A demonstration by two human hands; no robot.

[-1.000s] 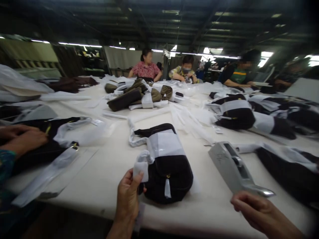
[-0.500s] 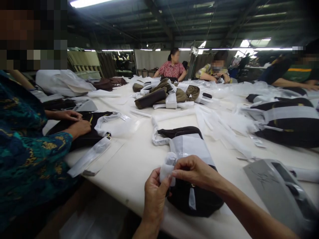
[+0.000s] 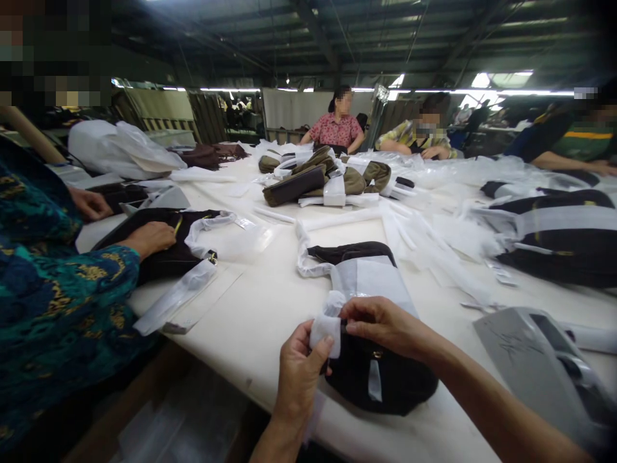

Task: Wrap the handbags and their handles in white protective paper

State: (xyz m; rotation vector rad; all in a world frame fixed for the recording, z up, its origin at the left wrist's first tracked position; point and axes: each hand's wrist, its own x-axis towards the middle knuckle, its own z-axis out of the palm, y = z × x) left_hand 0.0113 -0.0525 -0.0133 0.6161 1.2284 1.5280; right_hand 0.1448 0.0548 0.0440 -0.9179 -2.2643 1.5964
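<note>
Both hands, left hand (image 3: pixel 297 373) and right hand (image 3: pixel 380 325), pinch the white wrap (image 3: pixel 326 328) on the black bag (image 3: pixel 380 379); tugging unevenly could probably tear it.

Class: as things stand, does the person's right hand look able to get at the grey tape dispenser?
Probably yes: the right hand is on the wrapped strap beside the tape dispenser, with bare table between.
</note>
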